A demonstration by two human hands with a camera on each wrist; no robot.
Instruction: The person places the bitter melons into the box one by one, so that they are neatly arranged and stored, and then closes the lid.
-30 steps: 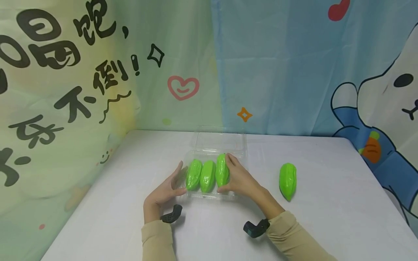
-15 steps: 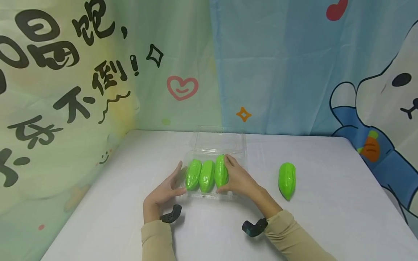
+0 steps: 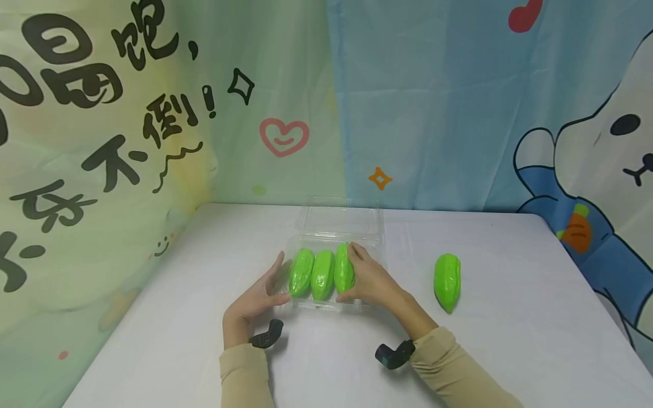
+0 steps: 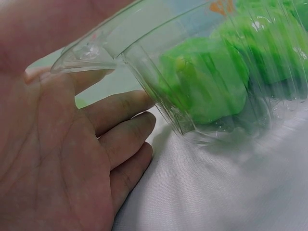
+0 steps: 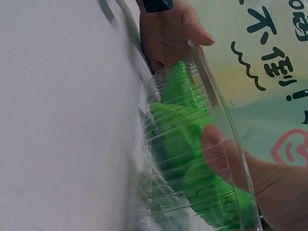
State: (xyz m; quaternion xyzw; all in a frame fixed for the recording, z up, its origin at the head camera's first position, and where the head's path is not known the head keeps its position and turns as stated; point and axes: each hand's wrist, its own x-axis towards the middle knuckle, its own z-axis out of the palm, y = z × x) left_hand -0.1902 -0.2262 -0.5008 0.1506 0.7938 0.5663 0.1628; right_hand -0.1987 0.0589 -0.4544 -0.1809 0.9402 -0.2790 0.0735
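Observation:
Three green, ridged star fruits lie side by side in a clear plastic clamshell box (image 3: 326, 303) in the head view. My right hand (image 3: 374, 277) grips the rightmost star fruit (image 3: 344, 269), with the thumb at its near end and the fingers at its far end. Beside it are the middle star fruit (image 3: 323, 276) and the left star fruit (image 3: 301, 273). My left hand (image 3: 257, 294) rests at the box's left side, fingers extended. In the left wrist view its fingers (image 4: 122, 110) reach the box's ribbed wall.
A separate star fruit (image 3: 447, 282) lies on the white tabletop (image 3: 510, 340) to the right. The box's transparent lid (image 3: 342, 221) stands open toward the back. Behind the table hangs a printed curtain (image 3: 439, 102).
The right hand has shifted slightly left and nearer with the rightmost star fruit, lower in the box. The left hand stays almost still. The camera view has drifted a little.

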